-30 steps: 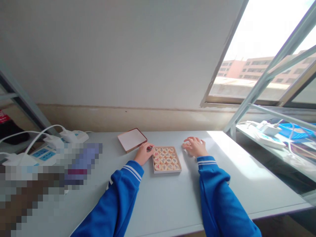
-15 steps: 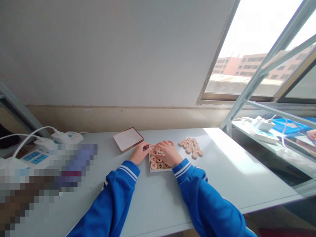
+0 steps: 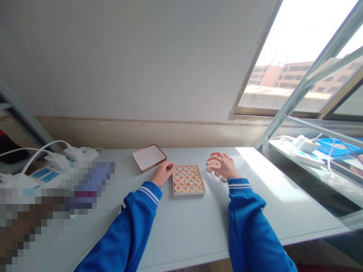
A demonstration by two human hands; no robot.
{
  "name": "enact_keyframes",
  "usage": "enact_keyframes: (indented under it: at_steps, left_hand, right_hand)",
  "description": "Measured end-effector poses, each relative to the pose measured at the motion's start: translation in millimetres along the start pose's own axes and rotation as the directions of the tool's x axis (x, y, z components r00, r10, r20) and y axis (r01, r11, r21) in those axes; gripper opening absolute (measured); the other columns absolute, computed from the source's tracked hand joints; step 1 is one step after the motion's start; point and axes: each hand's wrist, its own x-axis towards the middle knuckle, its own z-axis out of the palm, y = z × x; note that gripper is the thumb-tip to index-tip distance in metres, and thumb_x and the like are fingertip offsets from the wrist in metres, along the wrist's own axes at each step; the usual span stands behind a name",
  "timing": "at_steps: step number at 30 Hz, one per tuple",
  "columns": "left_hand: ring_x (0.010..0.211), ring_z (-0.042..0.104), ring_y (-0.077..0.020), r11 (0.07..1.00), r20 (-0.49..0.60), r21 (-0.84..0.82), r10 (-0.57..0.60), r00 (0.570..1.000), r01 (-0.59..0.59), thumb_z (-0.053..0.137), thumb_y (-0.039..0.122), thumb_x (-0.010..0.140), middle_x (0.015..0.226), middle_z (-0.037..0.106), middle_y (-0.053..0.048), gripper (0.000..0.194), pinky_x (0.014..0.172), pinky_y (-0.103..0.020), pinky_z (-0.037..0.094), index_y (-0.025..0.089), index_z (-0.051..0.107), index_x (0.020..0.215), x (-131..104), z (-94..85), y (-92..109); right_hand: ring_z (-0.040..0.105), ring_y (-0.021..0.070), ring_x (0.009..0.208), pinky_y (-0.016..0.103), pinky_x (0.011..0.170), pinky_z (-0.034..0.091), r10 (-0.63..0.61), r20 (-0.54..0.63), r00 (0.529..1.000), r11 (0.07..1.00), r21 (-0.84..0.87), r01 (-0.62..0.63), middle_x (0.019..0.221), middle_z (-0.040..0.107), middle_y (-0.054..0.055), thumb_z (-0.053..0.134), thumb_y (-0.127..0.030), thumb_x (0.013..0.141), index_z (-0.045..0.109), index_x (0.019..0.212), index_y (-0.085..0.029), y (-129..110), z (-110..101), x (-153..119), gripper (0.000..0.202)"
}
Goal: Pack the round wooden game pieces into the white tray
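A shallow box [image 3: 189, 193] stands on the table, filled with rows of round wooden Chinese chess pieces [image 3: 192, 187] marked with red and black characters. My left hand [image 3: 162, 173] is at the box's upper left side, thumb and fingers closed around its edge. To the right of the box, my right hand [image 3: 223, 166] hovers over a loose cluster of chess pieces [image 3: 214, 164], its fingers apart and curved. That hand covers much of the cluster, and whether a fingertip touches a piece is hard to tell.
The box lid [image 3: 149, 158] lies inside up behind my left hand. On the left are power strips [image 3: 47, 175] with white cables and a pixelated area. A wall runs behind the table [image 3: 181, 230]. At the right stand a metal frame [image 3: 265, 145] and a shelf with plugs.
My right hand has moved right, from above the box to above the loose chess pieces, uncovering the filled rows. My left hand stays at the box's side.
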Motion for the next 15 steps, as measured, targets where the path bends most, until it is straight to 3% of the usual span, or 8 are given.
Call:
enact_keyframes:
  at_steps: [2,4,7,9,11,15]
  left_hand:
    - [0.078,0.057,-0.0154,1.0,0.004,0.007,0.001,1.0,-0.001,0.048,0.014,0.07,0.088,0.061,-0.008,0.019,0.073,-0.028,0.046,0.012,0.059,0.085,0.1,0.1,-0.1]
    - [0.078,0.057,-0.0155,1.0,0.015,0.015,0.004,1.0,-0.004,0.048,0.014,0.071,0.088,0.061,-0.008,0.018,0.073,-0.028,0.046,0.012,0.059,0.085,0.2,-0.2,0.2]
    - [0.078,0.057,-0.0152,1.0,0.025,0.026,0.007,1.0,-0.008,0.047,0.015,0.072,0.089,0.061,-0.008,0.019,0.073,-0.028,0.046,0.011,0.059,0.086,0.3,-0.6,0.3]
    - [0.078,0.057,-0.0149,0.999,0.025,0.031,0.01,1.0,-0.011,0.047,0.015,0.072,0.09,0.061,-0.008,0.019,0.073,-0.028,0.046,0.011,0.058,0.086,0.5,-0.6,-0.1]
    - [0.078,0.057,-0.0148,0.999,0.024,0.031,0.015,1.0,-0.016,0.047,0.015,0.072,0.09,0.06,-0.008,0.018,0.073,-0.027,0.046,0.011,0.058,0.086,0.7,-0.4,-0.8]
    - [0.079,0.057,-0.0148,1.0,0.018,0.026,0.017,1.0,-0.017,0.048,0.015,0.072,0.089,0.061,-0.007,0.017,0.072,-0.027,0.046,0.012,0.058,0.085,0.9,-0.1,-1.3]
  right_hand:
    - [0.048,0.0197,0.098,0.036,0.082,0.036,-0.161,0.031,0.987,0.979,0.131,0.155,0.105,0.056,0.002,0.059,-0.026,0.072,0.061,0.093,-0.027,-22.0,2.4,1.7,0.021]
    - [0.049,0.017,0.098,0.032,0.083,0.037,-0.35,0.092,0.932,0.913,0.256,0.318,0.104,0.056,0.003,0.057,-0.023,0.074,0.059,0.098,-0.025,-48.3,10.1,2.1,0.024]
    - [0.048,0.0183,0.1,0.033,0.084,0.035,-0.476,0.175,0.862,0.861,0.29,0.417,0.105,0.057,0.002,0.059,-0.018,0.071,0.058,0.099,-0.026,-81.7,28.6,-0.5,0.028]
    - [0.048,0.0192,0.101,0.034,0.084,0.034,-0.491,0.183,0.852,0.857,0.278,0.434,0.101,0.059,0.002,0.06,-0.017,0.07,0.059,0.096,-0.025,-93.4,38.9,-2.5,0.027]
    - [0.048,0.0202,0.1,0.035,0.083,0.034,-0.457,0.163,0.875,0.876,0.252,0.411,0.101,0.059,0.003,0.062,-0.02,0.069,0.059,0.094,-0.024,-95.8,42.6,-3.5,0.025]
    - [0.048,0.0206,0.096,0.036,0.08,0.034,-0.349,0.117,0.93,0.926,0.192,0.324,0.103,0.058,0.005,0.063,-0.03,0.069,0.058,0.091,-0.023,-79.1,27.8,-2.3,0.024]
